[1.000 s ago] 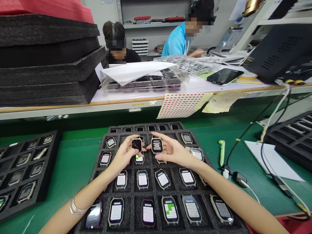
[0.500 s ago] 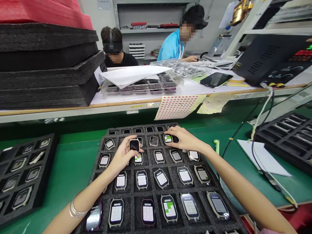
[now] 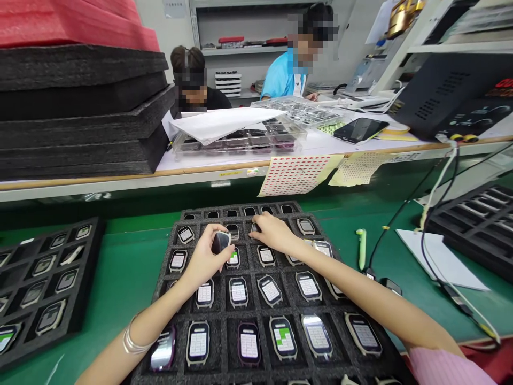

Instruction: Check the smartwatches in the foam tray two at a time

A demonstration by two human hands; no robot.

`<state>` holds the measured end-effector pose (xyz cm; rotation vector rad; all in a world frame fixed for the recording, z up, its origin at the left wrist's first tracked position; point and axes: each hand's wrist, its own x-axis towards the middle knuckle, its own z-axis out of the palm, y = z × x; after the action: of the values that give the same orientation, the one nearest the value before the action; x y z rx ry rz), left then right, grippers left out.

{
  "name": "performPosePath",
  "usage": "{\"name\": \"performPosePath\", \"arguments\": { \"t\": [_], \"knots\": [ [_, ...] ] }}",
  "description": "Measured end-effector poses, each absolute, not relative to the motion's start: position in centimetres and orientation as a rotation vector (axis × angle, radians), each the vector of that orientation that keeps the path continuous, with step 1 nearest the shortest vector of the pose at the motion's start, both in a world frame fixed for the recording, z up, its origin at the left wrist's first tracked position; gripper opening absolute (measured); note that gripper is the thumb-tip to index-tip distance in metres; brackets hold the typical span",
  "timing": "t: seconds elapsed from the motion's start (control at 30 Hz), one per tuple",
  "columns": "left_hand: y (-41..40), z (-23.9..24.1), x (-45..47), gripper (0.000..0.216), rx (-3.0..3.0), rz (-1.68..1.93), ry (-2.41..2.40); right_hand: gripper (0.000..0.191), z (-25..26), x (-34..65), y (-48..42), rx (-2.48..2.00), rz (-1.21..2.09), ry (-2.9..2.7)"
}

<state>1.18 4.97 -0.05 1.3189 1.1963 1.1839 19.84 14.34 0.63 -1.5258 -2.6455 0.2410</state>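
Observation:
My left hand [image 3: 211, 251] pinches a smartwatch [image 3: 221, 243] with a dark screen, holding it tilted above the black foam tray [image 3: 219, 315]. My right hand [image 3: 269, 231] reaches into a back-row compartment, its fingers closed on the edge of another smartwatch [image 3: 255, 228], which they mostly cover. Between the hands, a smartwatch [image 3: 232, 231] with a dark screen lies in its compartment. Most watches nearer me show lit white grids. One watch [image 3: 283, 338] near the front has green blocks on its screen.
Another foam tray of watches [image 3: 52, 289] lies left, and a black tray [image 3: 476, 224] right. A green pen-like object [image 3: 362, 248], white paper [image 3: 441, 259] and cables are on the right. Stacked black foam [image 3: 80, 112] and a phone [image 3: 360, 130] sit on the shelf. Two people work behind.
My right hand has moved left from the watch with a green-marked screen to the neighbouring compartment. The watch in my left hand has turned and tilted. The view has shifted slightly.

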Motion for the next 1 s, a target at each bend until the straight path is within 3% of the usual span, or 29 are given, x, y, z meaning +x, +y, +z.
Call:
{"name": "performPosePath", "arguments": {
  "t": [0.3,0.47,0.6,0.7,0.8,1.0],
  "knots": [
    [4.9,-0.5,1.2,0.032,1.407,1.162,1.298,0.026,2.1,20.2,12.1,-1.360,0.338,-2.422],
    [4.9,-0.5,1.0,0.035,1.452,1.191,1.310,0.030,2.9,19.5,11.2,-1.022,1.326,-1.864],
    [4.8,-0.3,1.1,0.034,1.494,1.188,1.318,0.030,2.7,19.7,11.1,-0.952,1.752,-1.550],
    [4.6,-0.2,1.2,0.032,1.454,1.194,1.294,0.044,2.5,20.0,11.0,-0.813,2.032,-1.296],
    [4.5,0.0,1.3,0.031,1.395,1.184,1.262,0.049,2.2,20.0,10.8,-0.736,2.128,-1.234],
    [4.4,0.3,1.5,0.033,1.366,1.162,1.207,0.035,1.9,19.9,10.9,-0.635,2.028,-1.331]
  ]
}}
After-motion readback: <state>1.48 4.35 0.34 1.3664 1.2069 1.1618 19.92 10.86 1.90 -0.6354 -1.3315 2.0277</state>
